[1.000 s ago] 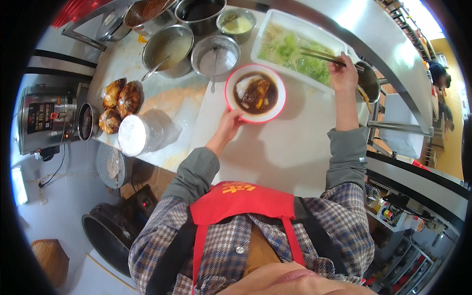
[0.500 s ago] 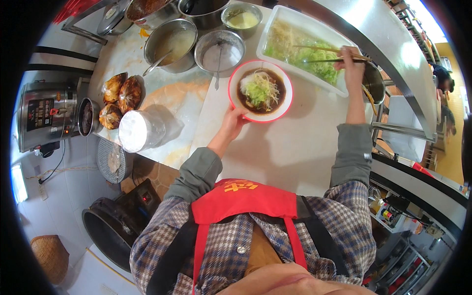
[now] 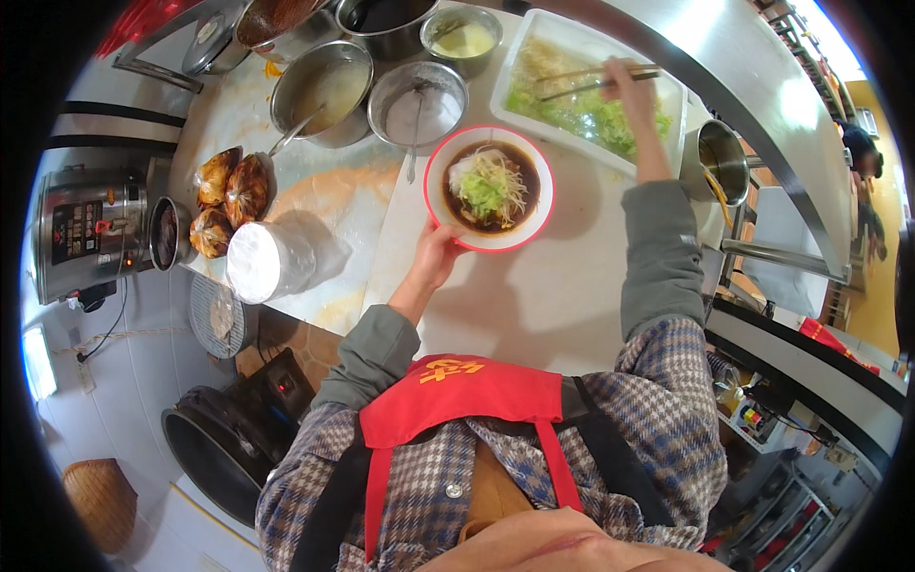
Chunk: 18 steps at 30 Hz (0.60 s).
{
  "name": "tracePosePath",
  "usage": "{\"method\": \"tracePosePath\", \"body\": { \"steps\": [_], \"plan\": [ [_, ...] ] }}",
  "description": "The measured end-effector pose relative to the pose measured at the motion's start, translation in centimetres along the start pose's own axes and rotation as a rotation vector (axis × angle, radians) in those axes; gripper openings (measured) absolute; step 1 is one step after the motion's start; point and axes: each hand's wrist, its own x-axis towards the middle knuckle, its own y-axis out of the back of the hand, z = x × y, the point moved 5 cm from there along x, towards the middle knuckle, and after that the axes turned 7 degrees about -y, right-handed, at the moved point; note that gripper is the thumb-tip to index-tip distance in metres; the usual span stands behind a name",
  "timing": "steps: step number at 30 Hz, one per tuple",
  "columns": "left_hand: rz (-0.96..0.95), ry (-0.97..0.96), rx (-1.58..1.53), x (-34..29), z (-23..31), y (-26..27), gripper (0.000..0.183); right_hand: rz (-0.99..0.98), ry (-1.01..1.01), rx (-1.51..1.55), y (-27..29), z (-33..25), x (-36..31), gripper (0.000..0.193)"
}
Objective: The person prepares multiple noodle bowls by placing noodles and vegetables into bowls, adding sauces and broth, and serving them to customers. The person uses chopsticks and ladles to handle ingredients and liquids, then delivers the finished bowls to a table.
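My left hand [image 3: 438, 255] grips the near-left rim of a white bowl with a red edge [image 3: 491, 240], fingers wrapped under it. Dark brown broth fills the bowl, topped with pale noodles, shredded green lettuce and bean sprouts [image 3: 491, 186]. Farther right, my right hand [image 3: 627, 84] is closed around a pair of chopsticks [image 3: 572, 75], which point left over a white rectangular tray [image 3: 562, 145]. Inside the tray lie bean sprouts [image 3: 543, 65] at the far left and chopped lettuce [image 3: 610, 119] nearer and to the right.
Left of the tray stand metal pots, one with pale liquid and a ladle [image 3: 300, 127], and a bowl of white powder with a spoon [image 3: 414, 153]. Tied bags of dark food [image 3: 246, 191] and wrapped white containers [image 3: 257, 262] sit at left. A metal pot [image 3: 721, 157] stands right.
My right hand with the chopsticks has moved left and farther away over the tray, toward the bean sprouts. The bowl and my left hand have shifted slightly left and nearer.
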Motion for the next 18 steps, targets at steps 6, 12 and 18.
{"method": "tracePosePath", "body": {
  "steps": [6,12,18],
  "plan": [
    [0.033,-0.007,-0.001,0.0,-0.3,0.4,0.054,-0.073,-0.045,-0.301,0.9,-1.3,-2.1,0.028],
    [0.022,-0.010,0.017,0.1,-0.3,0.3,0.054,-0.007,0.169,0.157,-0.2,-0.9,-1.5,0.024],
    [0.020,-0.002,0.008,0.2,-0.2,0.4,0.053,0.038,-0.074,0.124,-2.4,2.9,-0.6,0.023]
  ]
}}
